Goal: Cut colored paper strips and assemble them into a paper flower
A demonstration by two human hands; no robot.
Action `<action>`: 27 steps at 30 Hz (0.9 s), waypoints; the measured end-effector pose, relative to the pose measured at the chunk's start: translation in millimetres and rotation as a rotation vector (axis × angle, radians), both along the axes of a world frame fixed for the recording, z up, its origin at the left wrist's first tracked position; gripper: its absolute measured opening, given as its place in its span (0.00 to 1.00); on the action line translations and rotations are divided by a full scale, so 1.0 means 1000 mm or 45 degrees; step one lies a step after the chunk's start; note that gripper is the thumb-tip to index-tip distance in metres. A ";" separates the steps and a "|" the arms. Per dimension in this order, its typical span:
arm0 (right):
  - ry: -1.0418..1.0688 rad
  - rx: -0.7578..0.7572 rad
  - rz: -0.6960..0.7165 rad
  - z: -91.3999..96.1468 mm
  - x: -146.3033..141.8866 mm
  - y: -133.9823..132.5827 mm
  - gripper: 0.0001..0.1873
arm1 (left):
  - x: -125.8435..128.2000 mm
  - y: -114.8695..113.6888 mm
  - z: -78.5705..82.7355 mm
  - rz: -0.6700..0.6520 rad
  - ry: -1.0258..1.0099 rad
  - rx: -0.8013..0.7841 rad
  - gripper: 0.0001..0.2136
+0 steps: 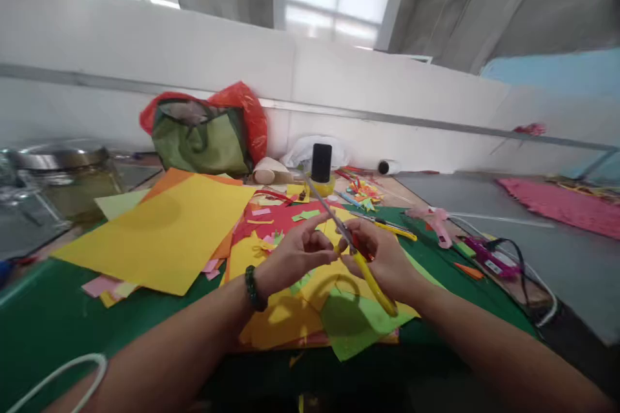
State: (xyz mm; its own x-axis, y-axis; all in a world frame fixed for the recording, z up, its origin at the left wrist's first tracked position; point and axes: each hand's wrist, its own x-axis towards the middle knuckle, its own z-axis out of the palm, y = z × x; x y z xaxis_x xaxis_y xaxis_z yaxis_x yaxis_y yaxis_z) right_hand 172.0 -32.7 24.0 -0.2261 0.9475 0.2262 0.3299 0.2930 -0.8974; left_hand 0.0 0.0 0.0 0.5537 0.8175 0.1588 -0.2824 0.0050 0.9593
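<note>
My left hand [300, 251] is closed, thumb and forefinger pinching a tiny yellow piece [338, 250] that looks like paper. Facing it, my right hand [380, 255] grips scissors [371, 281] with yellow handles; the blades point up and away to the left, and the handle loop hangs below the palm. Its fingertips also come close to the tiny piece; whether they touch it I cannot tell. Under both hands lie yellow paper sheets [283, 319] and a green paper sheet [363, 319]. A dark bead bracelet circles my left wrist.
Large yellow sheets [169, 226] lie at left on the green mat [43, 322]. A phone [321, 162] stands upright at the back. Behind my right hand rests a yellow cutter knife [394, 229]. Further right are a pink glue gun [440, 227] and a magenta device [494, 261] with cables.
</note>
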 end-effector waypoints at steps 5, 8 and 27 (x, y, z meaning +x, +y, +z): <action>0.041 -0.009 0.090 0.001 0.001 0.002 0.15 | 0.001 -0.001 -0.001 0.002 0.045 0.025 0.37; 0.027 -0.022 0.101 0.003 0.004 0.003 0.15 | 0.002 -0.002 -0.002 0.003 0.067 0.069 0.38; -0.165 0.422 0.206 -0.004 0.008 0.010 0.17 | -0.006 0.003 -0.006 -0.356 0.038 -0.411 0.18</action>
